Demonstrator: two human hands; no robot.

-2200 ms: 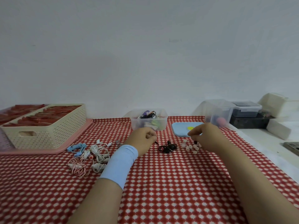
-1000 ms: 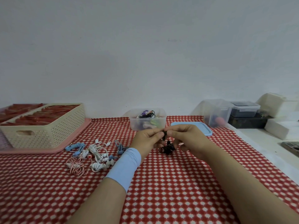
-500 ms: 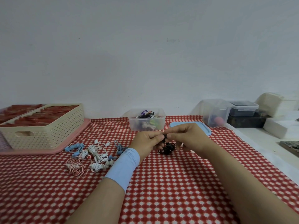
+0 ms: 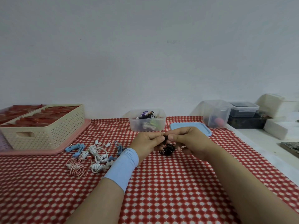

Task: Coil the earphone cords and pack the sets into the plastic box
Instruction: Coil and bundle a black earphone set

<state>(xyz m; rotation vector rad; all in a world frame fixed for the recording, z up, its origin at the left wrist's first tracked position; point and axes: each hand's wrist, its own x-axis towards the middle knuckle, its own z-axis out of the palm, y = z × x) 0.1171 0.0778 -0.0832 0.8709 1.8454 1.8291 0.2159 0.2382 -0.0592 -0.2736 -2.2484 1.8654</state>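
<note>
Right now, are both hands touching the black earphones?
Touching. In the head view, the left hand and right hand both pinch the top of the black earphones, whose cord is bunched below.

I'm at a home worktable: red checkered cloth (image 4: 161, 191) under my left hand (image 4: 145, 143) and right hand (image 4: 192, 143), cream basket (image 4: 48, 135) to their left, plastic tubs (image 4: 244, 109) stacked to their right.

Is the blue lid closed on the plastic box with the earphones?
No, the blue lid lies flat on the cloth beside the open plastic box.
</note>
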